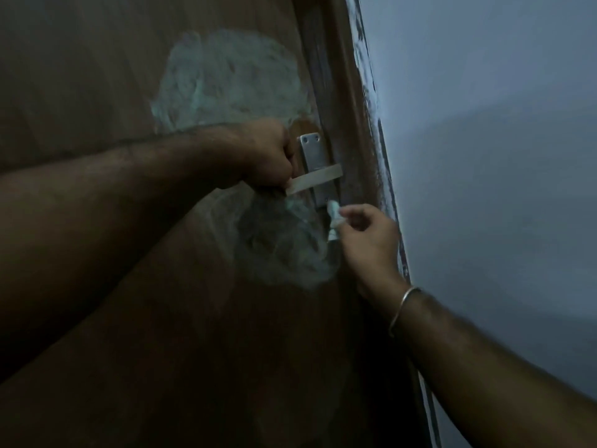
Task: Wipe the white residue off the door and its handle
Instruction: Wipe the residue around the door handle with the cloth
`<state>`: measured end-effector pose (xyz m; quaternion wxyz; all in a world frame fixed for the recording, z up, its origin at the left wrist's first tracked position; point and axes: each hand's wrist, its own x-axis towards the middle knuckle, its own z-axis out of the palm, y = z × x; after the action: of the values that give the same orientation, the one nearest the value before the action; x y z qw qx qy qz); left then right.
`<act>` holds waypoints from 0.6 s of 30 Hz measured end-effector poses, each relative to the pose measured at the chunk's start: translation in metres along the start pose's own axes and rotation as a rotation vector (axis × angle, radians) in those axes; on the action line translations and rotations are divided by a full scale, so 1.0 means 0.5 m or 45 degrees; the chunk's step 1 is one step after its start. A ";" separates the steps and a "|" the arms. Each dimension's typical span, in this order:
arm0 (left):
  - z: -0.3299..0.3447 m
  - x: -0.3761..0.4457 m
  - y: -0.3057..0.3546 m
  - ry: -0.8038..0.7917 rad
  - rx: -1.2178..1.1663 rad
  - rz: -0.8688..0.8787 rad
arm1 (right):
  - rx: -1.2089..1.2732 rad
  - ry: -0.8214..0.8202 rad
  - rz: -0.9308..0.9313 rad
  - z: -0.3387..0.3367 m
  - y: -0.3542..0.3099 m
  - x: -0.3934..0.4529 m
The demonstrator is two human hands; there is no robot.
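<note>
The left hand (268, 156) grips the silver metal door handle (315, 179) to steady the brown wooden door (97, 76), so the right hand (368, 240) can pinch a small white cloth (333, 215) and rub the white residue (284, 247).

Brown wooden door (97, 76) carries a metal handle plate (315, 166) near its right edge, with the lever handle (318, 181) projecting leftward across it. White residue: one broad smeared patch (226, 82) above the handle, a second patch (284, 247) below it.

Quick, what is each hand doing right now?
Left hand: grips the door handle.
Right hand: pinches a small cloth by the handle plate.
</note>
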<state>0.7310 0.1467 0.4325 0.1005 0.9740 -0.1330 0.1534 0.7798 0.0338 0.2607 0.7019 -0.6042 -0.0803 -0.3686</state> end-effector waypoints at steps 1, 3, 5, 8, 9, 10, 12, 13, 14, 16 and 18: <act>0.004 0.001 0.001 0.015 0.013 0.002 | 0.087 0.107 0.030 0.000 0.006 0.018; 0.010 0.005 0.005 0.044 0.054 0.013 | 0.157 0.187 0.020 0.032 -0.009 0.054; 0.018 0.005 0.008 0.080 0.087 0.032 | 0.090 0.247 -0.024 0.077 -0.016 0.060; 0.024 0.000 0.011 0.120 0.124 0.058 | -0.019 0.234 -0.130 0.090 0.005 0.054; 0.024 -0.004 0.013 0.124 0.134 0.067 | -0.051 0.185 -0.152 0.087 0.010 0.053; 0.025 -0.008 0.014 0.125 0.144 0.072 | -0.063 0.169 -0.152 0.085 0.012 0.054; 0.026 -0.014 0.016 0.149 0.158 0.079 | -0.097 0.235 -0.167 0.088 0.004 0.059; 0.029 -0.014 0.016 0.165 0.162 0.082 | -0.153 0.254 -0.218 0.089 0.001 0.053; 0.032 -0.016 0.016 0.188 0.172 0.085 | -0.219 0.238 -0.300 0.089 0.001 0.043; 0.040 -0.020 0.011 0.240 0.185 0.085 | -0.307 0.151 -0.430 0.073 0.009 0.031; 0.044 -0.021 0.004 0.270 0.129 0.066 | -0.417 0.027 -0.387 0.048 -0.002 0.044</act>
<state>0.7267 0.1420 0.4086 0.0605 0.9523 -0.1391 0.2647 0.8029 0.0465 0.2797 0.5317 -0.6871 -0.1020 -0.4846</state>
